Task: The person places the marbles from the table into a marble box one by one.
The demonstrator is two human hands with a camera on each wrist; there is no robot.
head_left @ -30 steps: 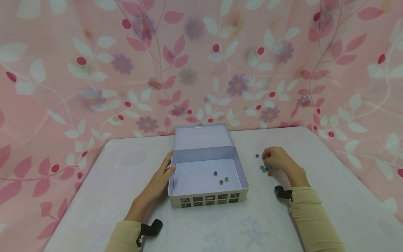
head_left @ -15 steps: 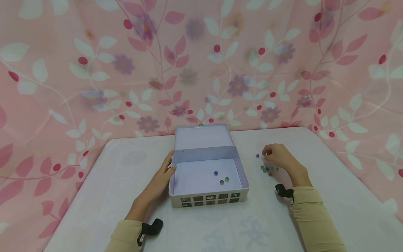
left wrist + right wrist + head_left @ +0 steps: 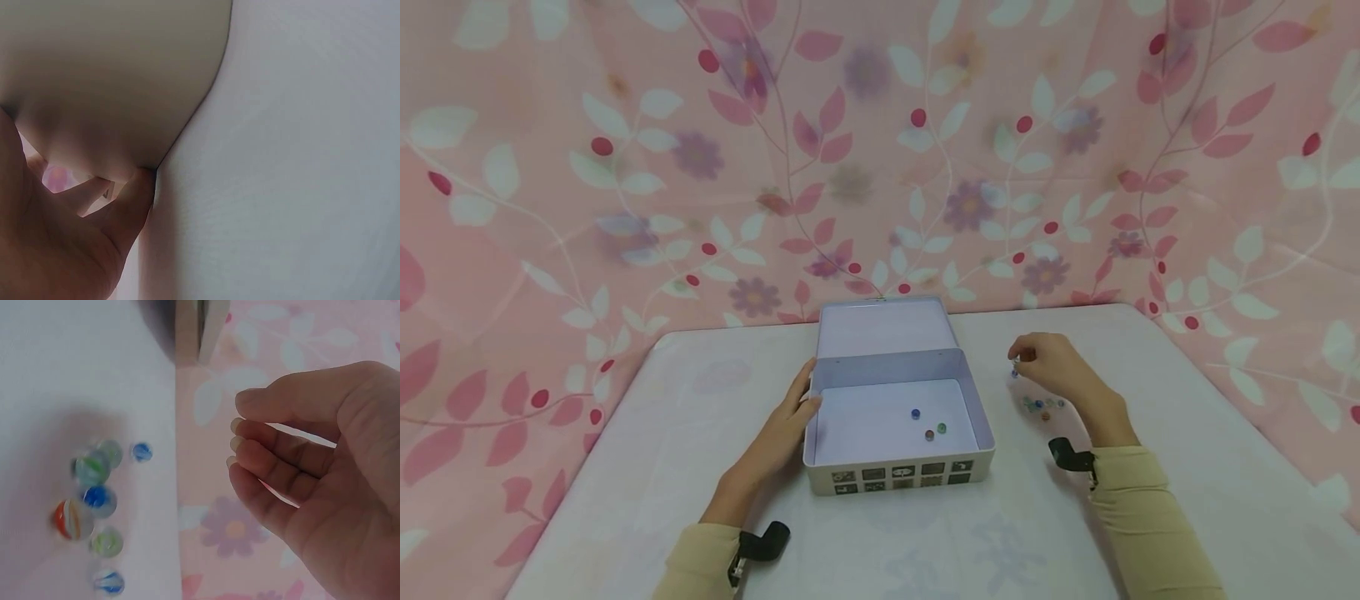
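My left hand [image 3: 781, 429] grips the left wall of an open tin box [image 3: 901, 479], thumb over the rim, with other fingers along its outer side. In the left wrist view the fingertips press against the box wall [image 3: 119, 75]. To the right, my raised right hand [image 3: 1056, 367] has thumb and fingertips drawn together, pinching a small pale marble [image 3: 1017, 361] that the fingers mostly hide. A blue marble [image 3: 142, 452] lies on the table below the fingertips. Beside it rest several glass marbles, among them an orange-striped one [image 3: 74, 519] and a green one [image 3: 92, 467].
Inside the tin lie a blue marble [image 3: 915, 414], a green marble [image 3: 942, 428] and a brownish marble [image 3: 929, 435]. The hinged lid [image 3: 883, 327] stands back behind the box. A white cloth covers the table [image 3: 715, 375], and a pink floral curtain [image 3: 865, 167] hangs behind it.
My right hand has risen and shifted left, away from the group of marbles and over the lone blue one. The left hand stays on the box.
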